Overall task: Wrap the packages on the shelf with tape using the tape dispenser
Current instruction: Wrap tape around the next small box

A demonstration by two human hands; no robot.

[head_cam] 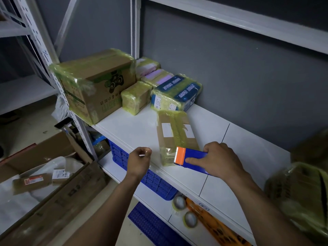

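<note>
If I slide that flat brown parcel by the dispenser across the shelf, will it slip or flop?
That flat parcel probably stays stiff: its cardboard faces look flat. Likely slides readily, since glossy tape covers it on the smooth shelf. Tipping seems unlikely; it lies low.

The white shelf board (134, 132) carries a flat brown package (175, 134) directly ahead of the right hand (218, 160). Farther ahead of the left hand (139, 161) stand a large taped carton (94, 84), a small wrapped package (135, 97) and a blue package (175, 92), in a row.
</note>
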